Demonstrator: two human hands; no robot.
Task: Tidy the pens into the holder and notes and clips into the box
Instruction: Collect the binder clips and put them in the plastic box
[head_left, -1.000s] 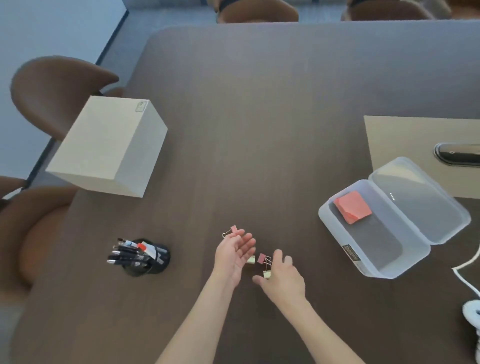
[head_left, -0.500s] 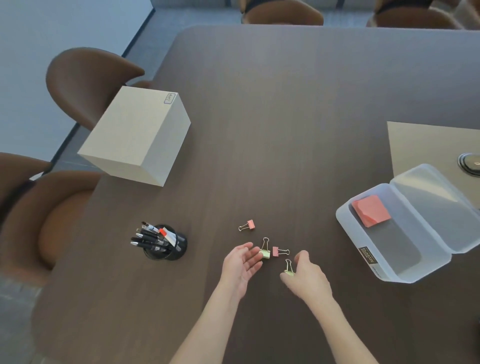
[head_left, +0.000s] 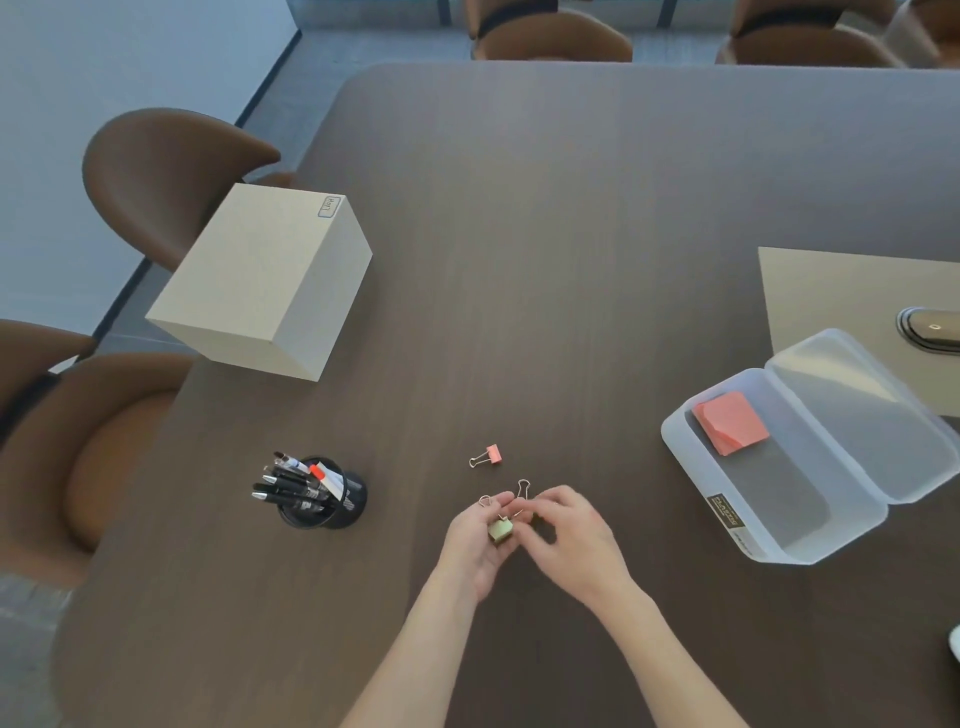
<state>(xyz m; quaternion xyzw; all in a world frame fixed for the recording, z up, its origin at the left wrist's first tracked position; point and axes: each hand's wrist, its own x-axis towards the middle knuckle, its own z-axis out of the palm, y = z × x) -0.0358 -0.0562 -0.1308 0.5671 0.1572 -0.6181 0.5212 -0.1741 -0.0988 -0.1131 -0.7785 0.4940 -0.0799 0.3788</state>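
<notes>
My left hand (head_left: 475, 545) is turned palm up, its fingers cupped round a green binder clip (head_left: 500, 530). My right hand (head_left: 574, 540) is right beside it, fingertips pinching another binder clip; only that clip's wire handle (head_left: 523, 488) shows. A pink binder clip (head_left: 488, 455) lies on the table just beyond both hands. The black pen holder (head_left: 348, 506), with several pens in it, stands to the left. At the right sits the clear plastic box (head_left: 769, 540), its lid open, with a pink pad of notes (head_left: 730, 422) inside.
A beige cardboard box (head_left: 260, 280) stands at the table's left edge, with brown chairs (head_left: 156, 171) beyond it. A tan mat (head_left: 831, 291) carrying a dark oval device (head_left: 930, 332) lies behind the plastic box. Something white (head_left: 955, 642) pokes in at the right edge.
My right hand picked clips off the table and came over to my left palm. The green clip now lies in my left hand. The view shifted left.
</notes>
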